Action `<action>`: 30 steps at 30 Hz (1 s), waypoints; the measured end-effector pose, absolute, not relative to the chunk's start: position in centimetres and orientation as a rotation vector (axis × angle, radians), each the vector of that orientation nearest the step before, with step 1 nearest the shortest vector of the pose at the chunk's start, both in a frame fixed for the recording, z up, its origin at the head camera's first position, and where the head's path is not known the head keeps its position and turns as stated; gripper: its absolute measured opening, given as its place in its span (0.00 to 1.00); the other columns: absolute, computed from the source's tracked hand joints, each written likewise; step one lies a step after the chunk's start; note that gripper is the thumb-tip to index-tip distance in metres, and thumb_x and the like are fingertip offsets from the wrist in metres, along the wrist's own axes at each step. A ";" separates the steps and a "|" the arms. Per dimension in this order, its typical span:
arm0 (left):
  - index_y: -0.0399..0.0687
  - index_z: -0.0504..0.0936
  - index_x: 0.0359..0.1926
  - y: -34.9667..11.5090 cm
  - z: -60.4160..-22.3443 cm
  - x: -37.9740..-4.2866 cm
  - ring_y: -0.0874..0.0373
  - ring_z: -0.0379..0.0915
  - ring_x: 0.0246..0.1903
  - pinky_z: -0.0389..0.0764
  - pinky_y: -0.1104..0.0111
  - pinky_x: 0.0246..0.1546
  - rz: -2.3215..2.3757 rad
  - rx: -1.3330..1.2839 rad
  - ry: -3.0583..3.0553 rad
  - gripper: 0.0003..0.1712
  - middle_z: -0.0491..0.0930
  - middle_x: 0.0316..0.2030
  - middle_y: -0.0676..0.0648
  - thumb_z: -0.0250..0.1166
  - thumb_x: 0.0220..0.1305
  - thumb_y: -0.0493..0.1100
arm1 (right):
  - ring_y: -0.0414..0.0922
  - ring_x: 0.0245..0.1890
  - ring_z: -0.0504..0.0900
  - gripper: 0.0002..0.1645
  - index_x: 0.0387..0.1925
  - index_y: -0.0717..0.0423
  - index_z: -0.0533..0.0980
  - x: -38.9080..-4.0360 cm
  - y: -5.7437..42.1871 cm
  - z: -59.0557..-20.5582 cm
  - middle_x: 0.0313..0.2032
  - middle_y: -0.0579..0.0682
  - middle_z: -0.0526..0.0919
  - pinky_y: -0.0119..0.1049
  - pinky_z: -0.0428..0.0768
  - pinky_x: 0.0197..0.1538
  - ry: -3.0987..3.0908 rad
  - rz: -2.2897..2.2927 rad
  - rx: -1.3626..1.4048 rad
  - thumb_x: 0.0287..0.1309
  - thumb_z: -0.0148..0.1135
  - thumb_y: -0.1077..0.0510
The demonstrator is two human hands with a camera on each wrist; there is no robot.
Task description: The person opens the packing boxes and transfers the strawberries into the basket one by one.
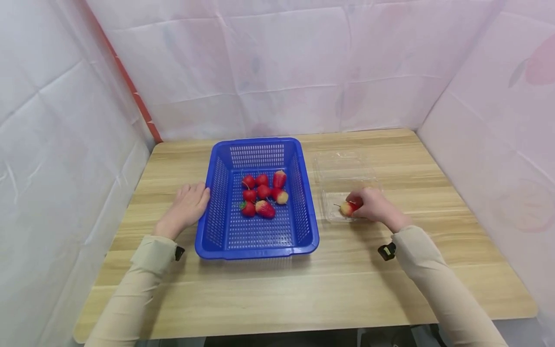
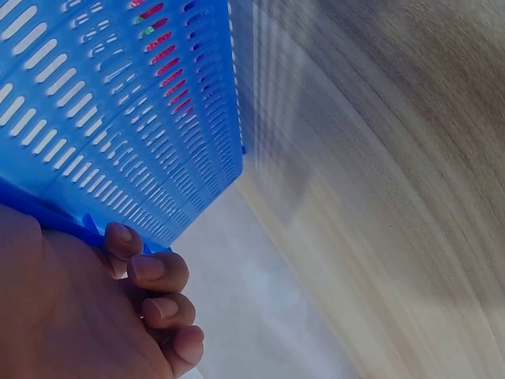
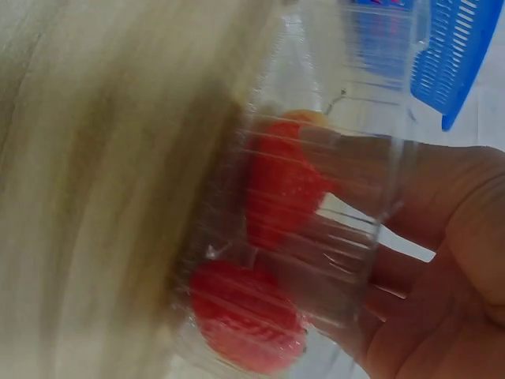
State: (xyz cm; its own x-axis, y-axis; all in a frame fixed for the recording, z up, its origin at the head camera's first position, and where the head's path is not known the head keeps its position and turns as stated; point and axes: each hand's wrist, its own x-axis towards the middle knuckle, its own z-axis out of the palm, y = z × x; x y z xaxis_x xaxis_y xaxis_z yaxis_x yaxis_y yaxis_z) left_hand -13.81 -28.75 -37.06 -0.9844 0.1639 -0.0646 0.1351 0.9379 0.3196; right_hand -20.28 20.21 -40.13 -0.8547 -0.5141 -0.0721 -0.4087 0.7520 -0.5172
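A blue plastic basket (image 1: 256, 252) stands on the table, with several red fruits inside, among them a strawberry (image 1: 265, 209) with a pale end. My left hand (image 1: 187, 206) holds the basket's left rim; its curled fingers (image 2: 162, 272) show below the rim in the left wrist view. My right hand (image 1: 374, 206) pinches a red and pale-yellow strawberry (image 1: 346, 208) with a thin stem, low inside a clear plastic clamshell (image 1: 328, 205). Through the clear wall in the right wrist view, a second red strawberry (image 3: 246, 316) lies beside the held one.
The clamshell's transparent lid (image 1: 344, 166) lies folded back, away from me. Under everything is a light wooden table (image 1: 260, 299). White sheeting (image 1: 286, 67) encloses the back and both sides.
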 end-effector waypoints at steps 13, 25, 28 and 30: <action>0.46 0.63 0.38 -28.8 -37.3 -13.9 0.47 0.55 0.38 0.55 0.55 0.42 0.488 0.230 3.015 0.23 0.66 0.31 0.45 0.27 0.73 0.55 | 0.52 0.34 0.77 0.20 0.35 0.66 0.80 -19.9 19.4 -42.0 0.29 0.56 0.82 0.47 0.73 0.41 2.841 -0.846 -0.633 0.32 0.72 0.70; 0.47 0.63 0.39 -28.6 -37.2 -13.8 0.47 0.55 0.39 0.54 0.56 0.43 0.496 0.208 3.010 0.23 0.66 0.32 0.45 0.27 0.73 0.54 | 0.52 0.35 0.74 0.19 0.35 0.66 0.81 -19.8 19.3 -41.8 0.29 0.55 0.82 0.47 0.69 0.42 2.847 -0.810 -0.656 0.32 0.71 0.70; 0.47 0.64 0.39 -28.6 -37.2 -13.9 0.47 0.55 0.39 0.54 0.56 0.42 0.493 0.203 3.010 0.23 0.66 0.32 0.45 0.27 0.73 0.55 | 0.52 0.35 0.74 0.19 0.36 0.66 0.81 -19.8 19.3 -41.4 0.29 0.55 0.82 0.46 0.71 0.41 2.833 -0.792 -0.647 0.34 0.71 0.69; 0.46 0.64 0.39 -28.6 -37.2 -13.8 0.47 0.55 0.38 0.54 0.56 0.42 0.496 0.208 3.009 0.23 0.66 0.32 0.45 0.27 0.73 0.54 | 0.51 0.34 0.75 0.21 0.37 0.67 0.80 -19.7 19.3 -41.2 0.30 0.56 0.82 0.47 0.73 0.41 2.813 -0.789 -0.638 0.34 0.72 0.69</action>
State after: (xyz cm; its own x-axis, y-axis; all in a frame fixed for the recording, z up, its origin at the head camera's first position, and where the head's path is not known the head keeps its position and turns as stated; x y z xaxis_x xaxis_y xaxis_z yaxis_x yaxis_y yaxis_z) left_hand -13.84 -28.64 -37.19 -0.9872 0.1473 -0.0615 0.1198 0.9383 0.3244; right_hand -19.73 19.30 -41.15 -0.8981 -0.4388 -0.0297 -0.3593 0.7710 -0.5258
